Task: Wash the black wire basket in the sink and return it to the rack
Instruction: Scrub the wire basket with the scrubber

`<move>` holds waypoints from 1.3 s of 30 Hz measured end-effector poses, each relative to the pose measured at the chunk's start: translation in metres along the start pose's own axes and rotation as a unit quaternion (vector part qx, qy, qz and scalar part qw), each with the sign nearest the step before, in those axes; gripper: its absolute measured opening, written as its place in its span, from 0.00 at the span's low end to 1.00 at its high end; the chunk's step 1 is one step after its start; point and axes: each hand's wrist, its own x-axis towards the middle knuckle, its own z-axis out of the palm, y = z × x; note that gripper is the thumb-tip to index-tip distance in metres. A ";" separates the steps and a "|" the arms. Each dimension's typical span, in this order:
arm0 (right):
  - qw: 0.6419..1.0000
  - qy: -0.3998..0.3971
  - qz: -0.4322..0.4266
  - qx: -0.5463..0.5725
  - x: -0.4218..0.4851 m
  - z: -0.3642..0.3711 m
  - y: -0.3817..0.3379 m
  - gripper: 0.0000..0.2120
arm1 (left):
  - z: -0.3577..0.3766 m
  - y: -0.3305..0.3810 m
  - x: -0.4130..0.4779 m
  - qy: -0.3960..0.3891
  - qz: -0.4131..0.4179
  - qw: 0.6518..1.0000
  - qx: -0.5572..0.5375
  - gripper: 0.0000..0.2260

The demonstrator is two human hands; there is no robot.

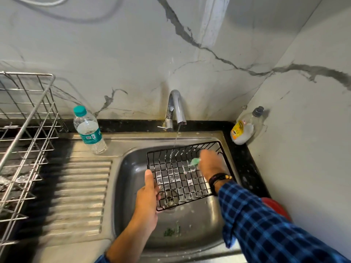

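The right hand [208,162] and the green scrubber [194,161] it holds are motion-blurred, the steel dish rack [24,137] runs off the left edge, and the black wire basket [187,173] partly hides the sink drain [169,198].

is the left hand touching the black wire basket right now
Touching. The head view shows the left hand closed around the near-left rim of the black wire basket, thumb along the wire edge, holding it tilted over the sink.
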 end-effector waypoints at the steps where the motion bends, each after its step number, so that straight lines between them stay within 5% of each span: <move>1: 0.999 0.018 0.010 -0.024 0.004 -0.005 0.011 0.07 | -0.001 0.002 -0.002 0.007 0.009 1.000 0.007 0.29; 7: 0.974 -0.011 -0.175 -0.144 0.003 0.006 0.009 0.11 | 0.000 0.008 0.000 0.028 0.086 0.994 0.056 0.26; 14: 0.904 -0.172 -0.258 -0.295 -0.006 0.007 0.014 0.09 | -0.004 0.016 -0.002 0.058 0.154 0.984 0.068 0.28; 19: 0.887 -0.239 -0.281 -0.277 -0.014 0.017 0.019 0.05 | -0.009 0.025 0.001 0.063 0.165 0.981 0.081 0.28; 25: 0.926 0.027 -0.228 -0.300 -0.001 -0.008 0.011 0.12 | -0.006 0.038 0.001 0.060 0.183 0.969 0.156 0.28; 30: 0.921 -0.036 -0.267 -0.280 -0.015 0.024 0.016 0.08 | -0.007 0.045 0.005 0.066 0.272 0.942 0.185 0.28; 36: 0.905 -0.158 -0.325 -0.226 -0.035 0.048 0.019 0.08 | -0.004 0.035 0.002 0.082 0.273 0.934 0.213 0.30; 39: 0.928 -0.063 -0.295 -0.220 -0.022 0.026 0.025 0.08 | -0.006 0.031 0.004 0.069 0.276 0.937 0.203 0.25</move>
